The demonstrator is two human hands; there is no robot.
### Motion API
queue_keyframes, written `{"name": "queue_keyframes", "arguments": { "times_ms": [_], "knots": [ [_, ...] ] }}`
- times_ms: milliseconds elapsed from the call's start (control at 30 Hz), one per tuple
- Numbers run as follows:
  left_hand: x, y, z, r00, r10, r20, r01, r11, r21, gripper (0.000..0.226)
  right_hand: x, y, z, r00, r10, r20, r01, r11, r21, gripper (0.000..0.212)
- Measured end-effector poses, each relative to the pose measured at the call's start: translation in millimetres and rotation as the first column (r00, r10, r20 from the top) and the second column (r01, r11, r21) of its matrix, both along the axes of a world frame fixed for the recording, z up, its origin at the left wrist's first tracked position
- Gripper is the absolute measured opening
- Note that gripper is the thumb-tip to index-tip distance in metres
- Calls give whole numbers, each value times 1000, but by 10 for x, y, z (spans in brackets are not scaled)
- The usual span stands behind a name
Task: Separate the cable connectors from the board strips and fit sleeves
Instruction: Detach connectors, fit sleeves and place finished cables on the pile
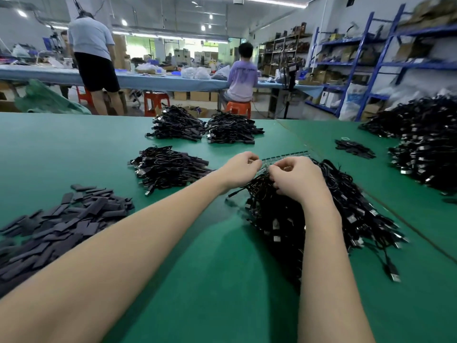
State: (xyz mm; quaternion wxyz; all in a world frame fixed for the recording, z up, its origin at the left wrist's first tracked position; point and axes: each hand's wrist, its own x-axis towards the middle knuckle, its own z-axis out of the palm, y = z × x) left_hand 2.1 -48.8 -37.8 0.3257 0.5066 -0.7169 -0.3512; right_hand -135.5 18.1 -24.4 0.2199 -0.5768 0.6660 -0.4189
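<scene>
Loose dark sleeves (pixel 57 224) lie heaped at far left on the green surface (pixel 197 268). Finished cable bundles (pixel 163 167) sit mid-left. Centre, the left hand (pixel 239 169) pinches the board strip (pixel 286 157), fingers curled; the right hand (pixel 296 179) grips its connectors above the cable pile (pixel 346 214). More cables (pixel 425 149) heap at right.

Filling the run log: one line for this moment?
left hand grips green board strip | right hand pinches connector | black flat sleeves untouched
</scene>
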Motion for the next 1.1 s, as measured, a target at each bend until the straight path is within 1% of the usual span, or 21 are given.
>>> {"name": "queue_keyframes", "arguments": {
  "times_ms": [67, 133, 167, 233, 300, 400, 467, 533, 600, 667, 733, 833, 967, 1100],
  "knots": [
    [-178, -52, 8, 996, 44, -71, -42, 999, 29, 35, -122, 10, -29, 999, -44, 24, 44, 999, -15, 9],
    [-301, -89, 4, 972, 150, -179, -143, 988, 54, 28, -186, 15, -53, 996, -71, 57, 73, 997, -22, 10],
    [-345, -100, -2, 952, 204, -226, -198, 979, 51, 24, -200, 12, -65, 994, -81, 73, 83, 996, -22, 10],
    [-409, -131, -19, 933, 260, -249, -273, 962, -16, 20, -209, 4, -83, 991, -91, 97, 92, 996, -11, 10],
    [-451, -156, -12, 935, 247, -255, -261, 965, -21, 19, -213, 0, -83, 991, -91, 98, 92, 996, -3, 11],
    [-451, -183, 15, 948, 191, -254, -180, 981, 67, 32, -213, 8, -67, 993, -77, 87, 78, 997, -7, 11],
    [-420, -186, 0, 972, 150, -183, -149, 989, 17, 40, -188, 14, -52, 995, -61, 77, 62, 998, -4, 12],
    [-405, -164, -32, 974, 152, -166, -164, 985, -60, 37, -162, 22, -37, 997, -54, 56, 54, 999, 9, 12],
    [-404, -135, -47, 955, 181, -236, -203, 977, -69, 37, -154, 43, -17, 998, -58, 34, 57, 998, 19, 12],
    [-393, -116, -37, 930, 203, -306, -223, 974, -31, 46, -158, 60, -3, 997, -63, 36, 63, 998, 5, 11],
    [-380, -119, 0, 917, 201, -346, -220, 975, -14, 53, -164, 73, 17, 997, -67, 50, 68, 997, -28, 10],
    [-307, -125, 70, 890, 213, -403, -237, 972, -9, 38, -169, 86, 46, 996, -72, 58, 76, 995, -69, 10],
    [-173, -143, 146, 827, 246, -506, -276, 961, 17, 29, -134, 108, 79, 997, -66, 41, 69, 994, -79, 12],
    [-52, -94, 205, 759, 279, -589, -307, 950, 54, 28, -52, 128, 140, 998, -59, 10, 59, 990, -125, 10]
  ]
}}
